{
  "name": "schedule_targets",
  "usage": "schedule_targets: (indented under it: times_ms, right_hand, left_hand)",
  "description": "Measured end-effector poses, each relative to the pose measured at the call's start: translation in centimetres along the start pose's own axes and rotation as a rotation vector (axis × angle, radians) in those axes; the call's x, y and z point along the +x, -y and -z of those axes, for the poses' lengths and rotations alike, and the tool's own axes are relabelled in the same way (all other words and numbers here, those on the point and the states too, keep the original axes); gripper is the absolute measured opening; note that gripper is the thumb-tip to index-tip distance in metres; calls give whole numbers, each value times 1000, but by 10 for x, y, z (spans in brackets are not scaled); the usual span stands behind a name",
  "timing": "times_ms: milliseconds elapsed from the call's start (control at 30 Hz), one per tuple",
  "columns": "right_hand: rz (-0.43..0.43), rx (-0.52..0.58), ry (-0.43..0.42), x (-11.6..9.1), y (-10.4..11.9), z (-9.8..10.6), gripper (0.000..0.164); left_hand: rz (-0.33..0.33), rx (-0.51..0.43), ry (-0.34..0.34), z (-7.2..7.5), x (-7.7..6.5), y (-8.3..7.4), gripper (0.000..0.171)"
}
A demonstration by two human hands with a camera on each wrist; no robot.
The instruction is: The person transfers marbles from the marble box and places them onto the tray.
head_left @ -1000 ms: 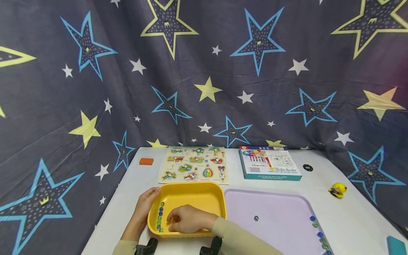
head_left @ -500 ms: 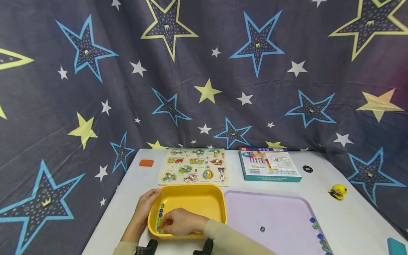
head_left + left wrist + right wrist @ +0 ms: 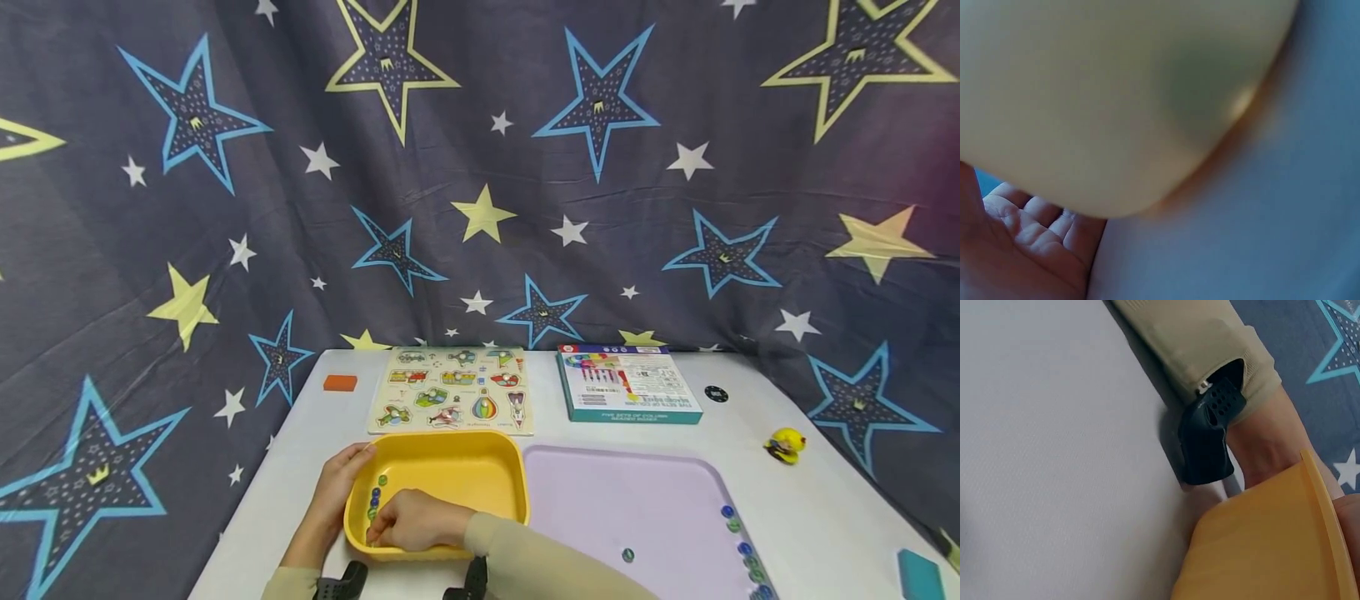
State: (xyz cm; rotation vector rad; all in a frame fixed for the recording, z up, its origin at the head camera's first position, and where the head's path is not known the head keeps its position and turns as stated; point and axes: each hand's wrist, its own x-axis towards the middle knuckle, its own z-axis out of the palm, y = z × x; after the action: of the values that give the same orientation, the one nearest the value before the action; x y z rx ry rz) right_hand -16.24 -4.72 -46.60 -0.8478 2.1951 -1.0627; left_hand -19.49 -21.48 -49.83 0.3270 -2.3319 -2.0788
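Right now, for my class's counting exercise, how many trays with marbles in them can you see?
2: the yellow tray, beside the person's left hand, and the lavender tray, right of it and partly behind a sleeve. No other tray shows.

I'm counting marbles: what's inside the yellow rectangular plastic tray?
Round green and blue marbles line the left wall of the yellow tray. The right hand covers part of the floor; anything underneath is hidden.

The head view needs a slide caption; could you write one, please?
Left hand against a yellow tray, right hand inside it beside marbles.
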Motion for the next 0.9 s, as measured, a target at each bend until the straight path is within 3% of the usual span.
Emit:
schedule_targets:
  times_ms: [167, 533, 633, 900]
  right_hand:
    - [18, -20, -4, 2, 2, -2, 10]
    - [46, 59, -3, -3, 1, 3, 9]
    - [63, 63, -66, -9, -3, 8, 9]
    - [139, -109, -337, -39, -7, 31, 13]
  left_hand:
    - [-3, -11, 2, 0, 1, 2, 52]
    - [-27, -34, 7, -1, 1, 1, 49]
    - [-23, -24, 4, -2, 1, 1, 49]
    - [-24, 19, -5, -1, 1, 1, 52]
